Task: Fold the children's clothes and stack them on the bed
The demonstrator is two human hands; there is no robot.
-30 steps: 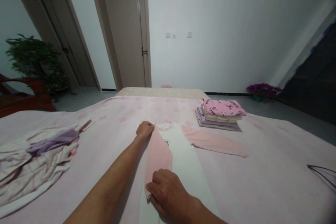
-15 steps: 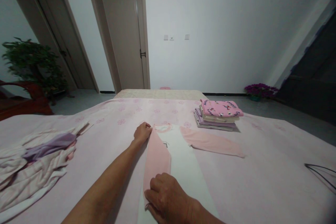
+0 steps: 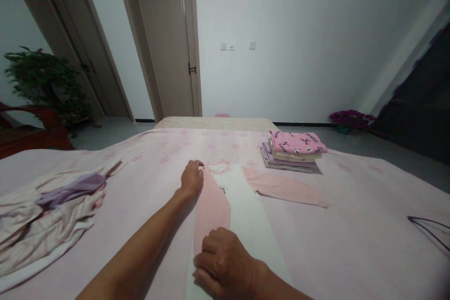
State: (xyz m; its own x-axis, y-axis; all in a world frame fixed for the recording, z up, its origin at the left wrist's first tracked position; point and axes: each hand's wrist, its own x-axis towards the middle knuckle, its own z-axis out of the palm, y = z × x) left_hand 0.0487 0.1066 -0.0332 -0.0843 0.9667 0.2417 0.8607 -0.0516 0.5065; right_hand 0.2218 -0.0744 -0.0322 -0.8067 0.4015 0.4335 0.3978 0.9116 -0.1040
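A long-sleeved shirt (image 3: 251, 215) with a white body and pink sleeves lies flat on the bed-like covered surface, its collar pointing away from me. Its left sleeve is folded inward over the body, while the right sleeve stretches out to the side. My left hand (image 3: 192, 178) is closed at the left shoulder, fingertips on the fabric edge beside the collar. Nearer to me, my right hand (image 3: 227, 262) is closed over the cuff end of the folded sleeve and hides it. The shirt's lower hem is out of view.
A stack of folded clothes (image 3: 293, 151), pink on top, stands beyond the outstretched sleeve. Rumpled clothes (image 3: 52, 215) lie in a pile on the left. A thin dark looped object (image 3: 427, 229) sits at the right edge. The pink flowered cover (image 3: 351, 225) spreads beneath everything.
The left hand's fingers have shifted slightly at the shoulder edge. The right hand stays at the cuff, and the folded sleeve keeps its place. The view has tilted a little.
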